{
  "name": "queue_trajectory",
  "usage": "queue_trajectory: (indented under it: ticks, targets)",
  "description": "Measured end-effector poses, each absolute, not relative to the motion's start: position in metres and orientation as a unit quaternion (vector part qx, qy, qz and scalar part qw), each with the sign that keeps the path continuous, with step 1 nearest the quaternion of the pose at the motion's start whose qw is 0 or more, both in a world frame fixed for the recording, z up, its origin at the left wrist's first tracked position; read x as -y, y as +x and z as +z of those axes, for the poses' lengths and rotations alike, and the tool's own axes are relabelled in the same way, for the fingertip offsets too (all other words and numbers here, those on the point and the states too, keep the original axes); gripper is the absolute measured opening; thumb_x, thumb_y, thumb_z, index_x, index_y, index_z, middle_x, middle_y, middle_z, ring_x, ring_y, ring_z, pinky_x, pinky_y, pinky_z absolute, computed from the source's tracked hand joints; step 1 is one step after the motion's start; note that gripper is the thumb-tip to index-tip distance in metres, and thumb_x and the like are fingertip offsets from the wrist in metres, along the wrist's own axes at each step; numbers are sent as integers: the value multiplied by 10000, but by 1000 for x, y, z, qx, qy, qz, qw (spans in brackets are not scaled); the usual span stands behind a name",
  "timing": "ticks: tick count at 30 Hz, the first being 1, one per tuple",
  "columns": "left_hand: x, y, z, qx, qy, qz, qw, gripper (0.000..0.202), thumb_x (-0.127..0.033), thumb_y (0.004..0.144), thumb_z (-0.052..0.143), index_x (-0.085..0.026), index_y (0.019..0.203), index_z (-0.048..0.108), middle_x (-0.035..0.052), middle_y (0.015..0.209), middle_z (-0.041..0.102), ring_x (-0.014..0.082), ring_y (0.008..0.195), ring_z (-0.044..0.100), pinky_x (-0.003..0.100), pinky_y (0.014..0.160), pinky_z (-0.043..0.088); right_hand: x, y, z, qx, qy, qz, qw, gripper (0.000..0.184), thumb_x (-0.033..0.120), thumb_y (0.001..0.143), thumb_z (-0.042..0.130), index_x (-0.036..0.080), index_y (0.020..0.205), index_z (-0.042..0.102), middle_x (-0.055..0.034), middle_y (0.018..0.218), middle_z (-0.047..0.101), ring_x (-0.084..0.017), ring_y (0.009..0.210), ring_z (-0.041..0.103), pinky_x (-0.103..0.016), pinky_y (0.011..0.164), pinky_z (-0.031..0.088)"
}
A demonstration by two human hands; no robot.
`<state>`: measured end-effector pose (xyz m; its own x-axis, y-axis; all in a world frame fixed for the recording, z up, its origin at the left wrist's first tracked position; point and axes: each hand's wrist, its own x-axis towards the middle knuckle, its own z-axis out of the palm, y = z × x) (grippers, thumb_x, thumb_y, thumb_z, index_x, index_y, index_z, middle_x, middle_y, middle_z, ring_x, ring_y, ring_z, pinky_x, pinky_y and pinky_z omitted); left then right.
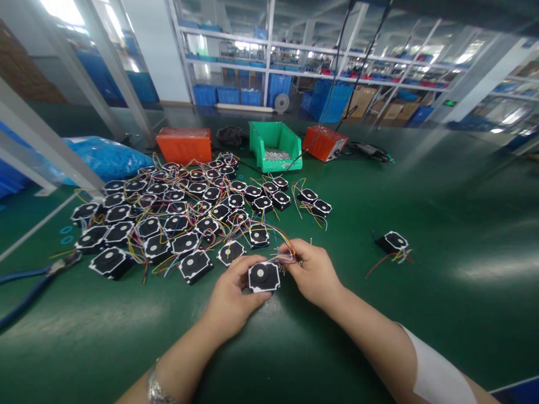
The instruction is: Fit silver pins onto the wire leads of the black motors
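Observation:
Between the thumb and fingers of my left hand is a small black motor with white-edged corners and a round centre. Its coloured wires run up and to the right, where my right hand pinches them close to the motor. Small metal pieces show partly below my right fingertips; what they are I cannot make out. Just beyond my hands lies a broad group of similar motors with tangled wires. One separate motor with short wires rests off to the right.
A green bin of small metal parts stands at the back between two orange boxes. Blue-handled pliers lie at the left. A blue plastic bag sits by the frame post. Black cables hang from above.

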<state>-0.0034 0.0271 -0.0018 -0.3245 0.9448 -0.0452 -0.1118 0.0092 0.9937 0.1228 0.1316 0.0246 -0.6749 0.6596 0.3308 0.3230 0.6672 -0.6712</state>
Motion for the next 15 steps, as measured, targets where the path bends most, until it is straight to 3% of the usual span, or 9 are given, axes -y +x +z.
queue_trajectory:
  ticks: [6, 9, 12, 15]
  targets:
    - [-27, -3, -4, -555, 409, 591, 419, 405, -75, 555, 638, -201, 935, 578, 24, 964, 537, 174, 920, 532, 297, 817, 438, -127, 122, 26, 870, -242, 296, 311, 90, 90, 742, 519, 150, 794, 562, 13, 734, 561, -94, 674, 513, -170, 615, 351]
    - [-26, -3, -4, -536, 395, 598, 446, 414, -78, 545, 649, -197, 935, 577, 21, 950, 544, 174, 894, 541, 300, 805, 440, -126, 118, 25, 805, -260, 450, 286, 83, 204, 749, 526, 136, 792, 544, 5, 674, 530, -87, 600, 479, -165, 558, 350]
    - [-26, -4, -2, -520, 367, 605, 478, 427, -72, 515, 672, -181, 917, 580, 22, 927, 566, 176, 861, 553, 295, 783, 441, -127, 114, 21, 704, -265, 614, 240, 277, 375, 720, 591, 119, 759, 493, 20, 582, 448, -63, 494, 394, -147, 467, 314]
    - [-27, -7, 1, -502, 320, 623, 507, 466, -68, 491, 697, -172, 925, 563, 21, 894, 597, 169, 820, 568, 280, 750, 446, -132, 111, 17, 689, -281, 630, 222, 348, 445, 734, 570, 121, 755, 444, 32, 562, 401, -53, 455, 347, -141, 425, 293]
